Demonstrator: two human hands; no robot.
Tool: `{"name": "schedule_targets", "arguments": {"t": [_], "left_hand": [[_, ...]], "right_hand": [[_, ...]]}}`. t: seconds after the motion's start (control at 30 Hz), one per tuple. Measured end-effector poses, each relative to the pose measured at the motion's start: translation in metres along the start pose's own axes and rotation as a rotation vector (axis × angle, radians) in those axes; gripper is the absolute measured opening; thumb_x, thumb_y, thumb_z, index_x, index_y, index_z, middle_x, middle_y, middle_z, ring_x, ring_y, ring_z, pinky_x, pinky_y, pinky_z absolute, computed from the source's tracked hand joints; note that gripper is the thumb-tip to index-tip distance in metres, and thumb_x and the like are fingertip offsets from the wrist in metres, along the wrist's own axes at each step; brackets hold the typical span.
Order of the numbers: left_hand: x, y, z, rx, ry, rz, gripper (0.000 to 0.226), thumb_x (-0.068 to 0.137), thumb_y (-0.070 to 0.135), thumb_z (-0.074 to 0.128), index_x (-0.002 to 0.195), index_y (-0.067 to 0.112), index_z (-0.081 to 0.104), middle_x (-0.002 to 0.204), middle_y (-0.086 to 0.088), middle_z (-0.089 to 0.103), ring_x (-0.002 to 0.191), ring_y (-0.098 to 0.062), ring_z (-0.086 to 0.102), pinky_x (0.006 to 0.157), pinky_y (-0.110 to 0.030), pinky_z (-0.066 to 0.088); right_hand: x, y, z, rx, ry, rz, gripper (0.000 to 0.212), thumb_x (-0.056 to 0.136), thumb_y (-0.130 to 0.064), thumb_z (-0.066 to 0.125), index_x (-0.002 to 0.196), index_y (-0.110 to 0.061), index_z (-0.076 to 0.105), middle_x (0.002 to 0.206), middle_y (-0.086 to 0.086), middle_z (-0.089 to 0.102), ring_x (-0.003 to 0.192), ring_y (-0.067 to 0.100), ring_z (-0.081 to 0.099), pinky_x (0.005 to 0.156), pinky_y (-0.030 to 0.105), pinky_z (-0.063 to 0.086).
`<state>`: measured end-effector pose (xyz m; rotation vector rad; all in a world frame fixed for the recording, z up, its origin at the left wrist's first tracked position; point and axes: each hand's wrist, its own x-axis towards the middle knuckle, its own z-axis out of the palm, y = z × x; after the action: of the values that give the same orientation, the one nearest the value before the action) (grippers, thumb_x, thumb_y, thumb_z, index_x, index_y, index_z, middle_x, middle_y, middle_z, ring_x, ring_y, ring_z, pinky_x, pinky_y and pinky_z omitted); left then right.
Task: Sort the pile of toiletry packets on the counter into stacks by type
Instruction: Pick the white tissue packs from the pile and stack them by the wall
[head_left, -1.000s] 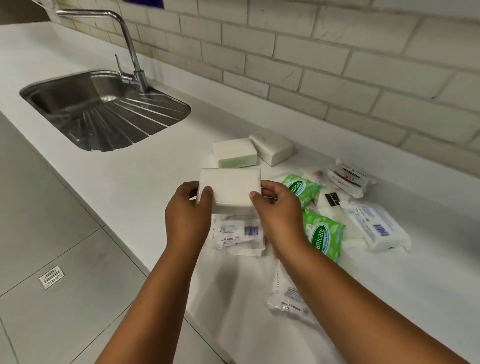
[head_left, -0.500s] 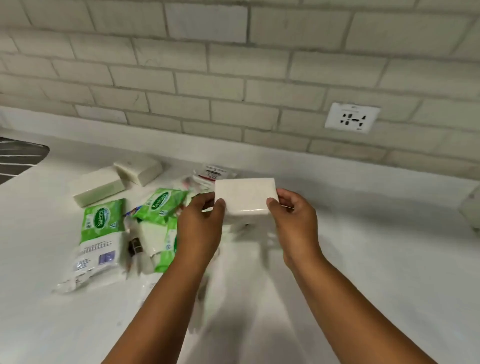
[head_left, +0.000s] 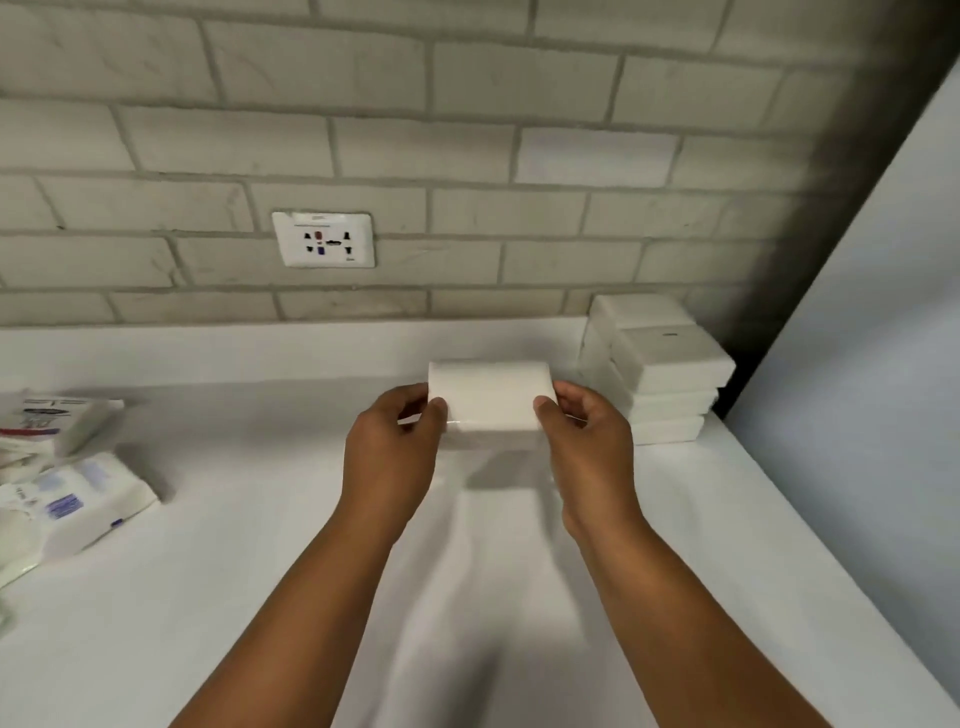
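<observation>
A plain white tissue packet is held above the white counter. My left hand grips its left end and my right hand grips its right end. To the right, in the corner, stands a stack of several similar white packets, a short way from the held one. At the far left edge lies the rest of the pile: a white packet with blue print and a packet with red and blue print.
A brick wall with a white power socket runs behind the counter. A grey side wall closes off the counter's right end beside the stack.
Both hands have carried the white packet to the right, away from the sink and the mixed pile. The corner stack of white packets has come into view.
</observation>
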<state>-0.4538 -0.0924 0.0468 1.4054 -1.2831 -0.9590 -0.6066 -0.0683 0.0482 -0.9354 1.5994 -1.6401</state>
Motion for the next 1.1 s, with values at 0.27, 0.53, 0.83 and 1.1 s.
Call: {"name": "schedule_targets", "arguments": {"t": [0.27, 0.53, 0.83, 1.1], "left_hand": [[0.033, 0.047, 0.118, -0.062, -0.125, 0.069, 0.033, 0.09, 0.033, 0.062, 0.12, 0.02, 0.064, 0.112, 0.008, 0.065, 0.104, -0.02, 0.065, 0.096, -0.04, 0.051], [0.099, 0.061, 0.175, -0.205, -0.089, -0.018, 0.014, 0.082, 0.033, 0.064, 0.096, 0.033, 0.069, 0.094, 0.011, 0.071, 0.091, -0.013, 0.067, 0.092, -0.041, 0.054], [0.121, -0.005, 0.132, -0.259, 0.021, -0.127, 0.014, 0.086, 0.02, 0.067, 0.093, 0.031, 0.071, 0.076, 0.004, 0.068, 0.073, -0.012, 0.06, 0.091, -0.034, 0.054], [0.128, -0.075, 0.151, -0.098, -0.053, -0.273, 0.015, 0.086, 0.026, 0.068, 0.096, 0.036, 0.067, 0.094, 0.005, 0.073, 0.084, -0.015, 0.067, 0.084, -0.033, 0.054]], "right_hand": [[0.099, -0.019, -0.089, -0.058, 0.097, -0.028, 0.026, 0.087, -0.021, 0.068, 0.113, -0.019, 0.066, 0.103, -0.008, 0.067, 0.097, 0.008, 0.063, 0.089, 0.023, 0.048], [0.183, -0.029, -0.093, -0.238, 0.035, -0.176, 0.023, 0.084, -0.018, 0.06, 0.089, 0.004, 0.064, 0.081, 0.018, 0.066, 0.069, 0.024, 0.06, 0.064, 0.036, 0.048], [0.167, 0.052, -0.015, -0.402, 0.025, -0.288, 0.011, 0.091, -0.027, 0.051, 0.094, -0.018, 0.057, 0.091, -0.004, 0.056, 0.082, 0.011, 0.052, 0.079, 0.024, 0.044], [0.16, 0.126, -0.002, -0.559, 0.065, -0.065, 0.035, 0.096, -0.018, 0.052, 0.129, -0.008, 0.056, 0.124, 0.008, 0.061, 0.117, 0.021, 0.056, 0.102, 0.026, 0.04]]}}
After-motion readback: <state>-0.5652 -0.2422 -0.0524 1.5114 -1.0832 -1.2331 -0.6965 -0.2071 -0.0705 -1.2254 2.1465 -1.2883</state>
